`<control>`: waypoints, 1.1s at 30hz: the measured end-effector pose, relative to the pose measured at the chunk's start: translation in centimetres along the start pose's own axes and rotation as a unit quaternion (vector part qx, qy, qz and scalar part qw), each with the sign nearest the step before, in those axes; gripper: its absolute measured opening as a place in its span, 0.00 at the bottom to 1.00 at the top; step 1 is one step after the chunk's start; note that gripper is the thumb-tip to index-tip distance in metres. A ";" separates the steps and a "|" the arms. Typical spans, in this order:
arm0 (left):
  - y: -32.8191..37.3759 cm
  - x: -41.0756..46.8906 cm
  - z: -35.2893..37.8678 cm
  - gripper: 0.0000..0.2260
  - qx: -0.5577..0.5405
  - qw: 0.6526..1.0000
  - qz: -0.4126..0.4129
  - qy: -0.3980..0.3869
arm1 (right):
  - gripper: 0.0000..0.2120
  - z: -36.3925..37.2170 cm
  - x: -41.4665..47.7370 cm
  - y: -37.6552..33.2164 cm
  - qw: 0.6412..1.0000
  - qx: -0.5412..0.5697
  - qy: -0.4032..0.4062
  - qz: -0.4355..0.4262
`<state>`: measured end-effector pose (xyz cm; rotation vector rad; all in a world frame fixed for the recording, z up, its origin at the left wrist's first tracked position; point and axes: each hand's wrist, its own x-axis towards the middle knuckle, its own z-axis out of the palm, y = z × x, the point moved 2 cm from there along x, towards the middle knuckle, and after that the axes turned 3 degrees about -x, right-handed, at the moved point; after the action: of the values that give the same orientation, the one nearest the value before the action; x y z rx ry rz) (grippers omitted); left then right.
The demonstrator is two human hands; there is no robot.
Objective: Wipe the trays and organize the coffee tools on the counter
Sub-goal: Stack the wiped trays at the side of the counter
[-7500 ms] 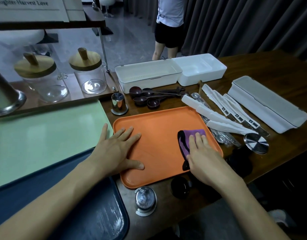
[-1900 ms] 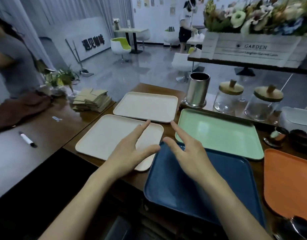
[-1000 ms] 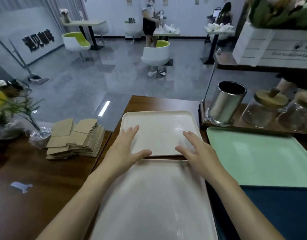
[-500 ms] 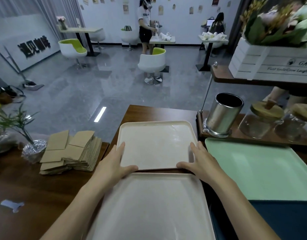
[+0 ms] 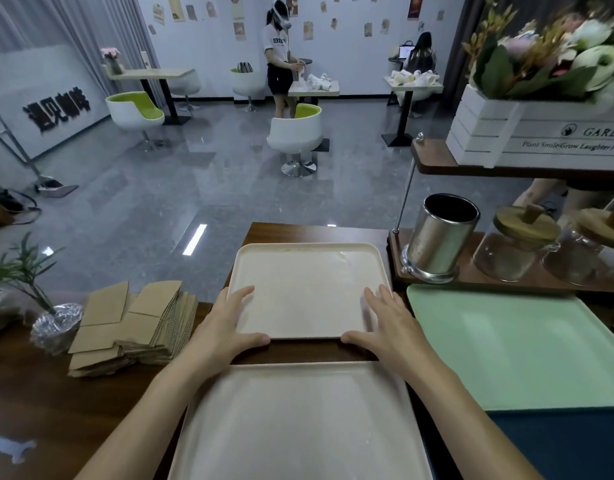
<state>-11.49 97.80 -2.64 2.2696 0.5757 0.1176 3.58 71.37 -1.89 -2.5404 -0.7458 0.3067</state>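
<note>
Left hand (image 5: pixel 229 329), right hand (image 5: pixel 386 327), both flat.

Four rectangular plastic trays: two cream trays (image 5: pixel 305 271) (image 5: pixel 298 427), one mint-green tray (image 5: pixel 506 348), one dark-blue tray (image 5: pixel 558 445). Two wooden-lidded glass jars (image 5: pixel 516 247) (image 5: pixel 589 254), one steel cylindrical canister (image 5: pixel 437 240).

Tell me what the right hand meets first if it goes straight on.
Likely nothing: the right hand points across the bare far cream tray; the steel canister stands to its right.
</note>
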 end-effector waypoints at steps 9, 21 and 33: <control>0.7 6.0 -1.6 0.46 -0.024 0.999 0.016 -0.025 | 0.48 -0.1 4.3 -1.2 0.999 -0.030 0.035 0.022; -0.6 8.6 -0.9 0.43 -0.023 0.999 0.022 -0.022 | 0.48 0.3 5.8 -1.1 0.998 -0.036 0.031 0.038; -0.8 8.4 -0.4 0.49 0.021 0.999 -0.003 -0.046 | 0.51 1.0 5.9 -0.7 0.999 -0.021 0.036 0.031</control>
<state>-4.39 102.23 -3.76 2.3012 0.5404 -0.0017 7.81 75.51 -2.90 -2.6028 -0.6530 0.2212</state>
